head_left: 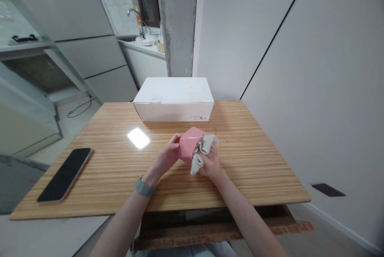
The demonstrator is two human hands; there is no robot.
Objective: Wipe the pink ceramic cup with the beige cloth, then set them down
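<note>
At the striped light-wood bench (246, 161), I hold a small pink glossy cup (189, 145) tipped on its side in front of me, just above the bench top. My left hand (166, 157), a grey band (144, 187) on its wrist, is closed around the cup's base and wall. My right hand (211, 163) is bunched around a crumpled off-white cloth (201, 151), which is pushed into the cup's mouth and spills over the rim. To my mind the wipe goes best with the left hand gripping firmly while the cloth is pressed against the inner wall and turned, keeping the cup low over the bench in case it slips. 1 closed white cardboard box (174, 99) sits at the far edge, well apart from the cup. 1 black smartphone (65, 174) lies face up near the left corner.
</note>
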